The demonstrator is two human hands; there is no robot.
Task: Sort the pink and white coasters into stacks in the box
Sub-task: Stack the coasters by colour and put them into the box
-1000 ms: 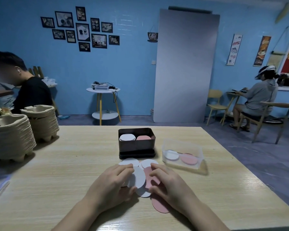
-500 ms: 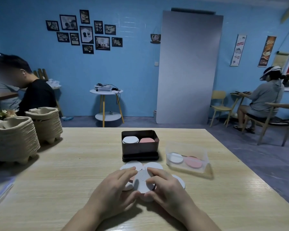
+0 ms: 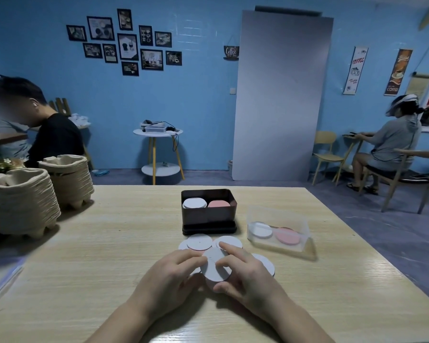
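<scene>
On the table (image 3: pixel 97 268), the left hand (image 3: pixel 169 277) and right hand (image 3: pixel 249 277) now pinch gathered white coasters (image 3: pixel 214 267), ready for the box (image 3: pixel 208 219).

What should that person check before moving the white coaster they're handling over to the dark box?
1. Grip: left hand and right hand both pinch the white coaster at its edges. Ok.
2. Single coaster taken: others lie beneath it. Cannot tell.
3. Target: in the dark box, the white stack sits left and the pink stack right, kept apart. Ok.
4. Room on the white stack: it reaches near the rim. Cannot tell.
5. Path: only flat loose coasters lie between the hands and the box. Ok.
</scene>
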